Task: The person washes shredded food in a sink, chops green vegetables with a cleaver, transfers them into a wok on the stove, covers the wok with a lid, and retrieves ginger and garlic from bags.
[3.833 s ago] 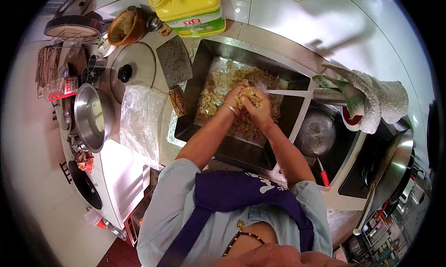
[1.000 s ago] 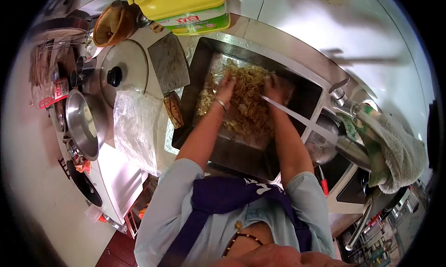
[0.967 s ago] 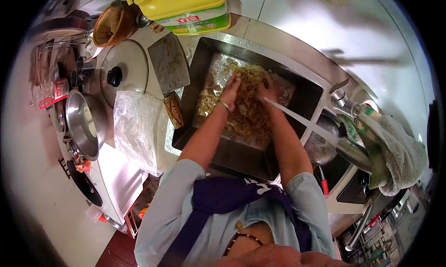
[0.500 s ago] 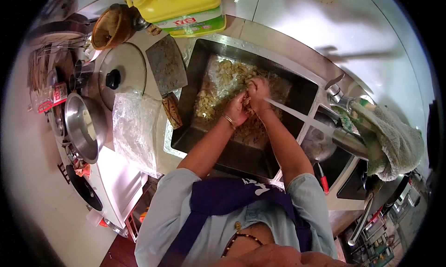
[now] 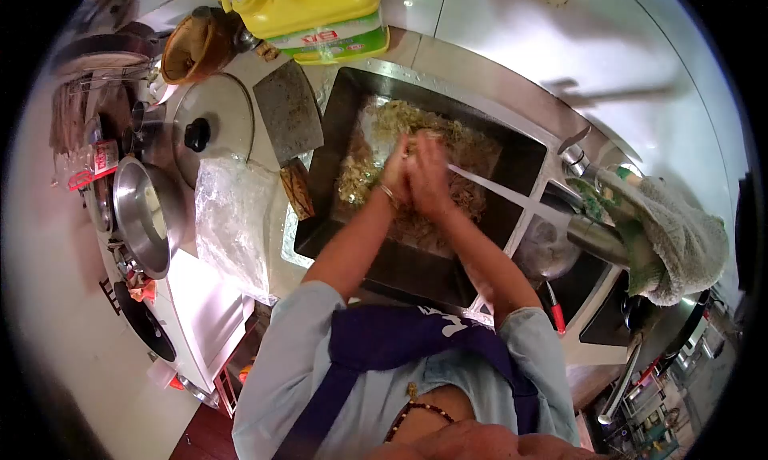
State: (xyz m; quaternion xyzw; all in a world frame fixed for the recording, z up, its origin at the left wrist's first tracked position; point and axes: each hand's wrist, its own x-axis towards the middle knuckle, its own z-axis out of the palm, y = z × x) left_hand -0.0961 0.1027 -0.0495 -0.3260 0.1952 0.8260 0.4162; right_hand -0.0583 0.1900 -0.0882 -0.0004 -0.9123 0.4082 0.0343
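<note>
Pale yellow-brown shredded food (image 5: 468, 200) lies in water in the dark metal sink (image 5: 332, 124). Over it, my left hand (image 5: 397, 172) and my right hand (image 5: 428, 172) are pressed together, palm against palm, with some of the shreds showing between them near the fingertips. The right fingers are blurred by motion. A bracelet circles my left wrist. From the faucet (image 5: 596, 240) on the right, a stream of water runs into the sink beside my right hand.
Left of the sink are a cleaver (image 5: 290, 112), a plastic bag (image 5: 232, 224), a glass lid (image 5: 228, 120) and a steel bowl (image 5: 136, 212). Behind stands a yellow jug (image 5: 320, 8). To the right are a towel (image 5: 680, 228), an upturned-looking metal bowl (image 5: 548, 248) and a red-handled knife (image 5: 558, 316).
My hands, apart over the shreds a second ago, have come together. Since half a second ago they have shifted slightly left, palms pressed together.
</note>
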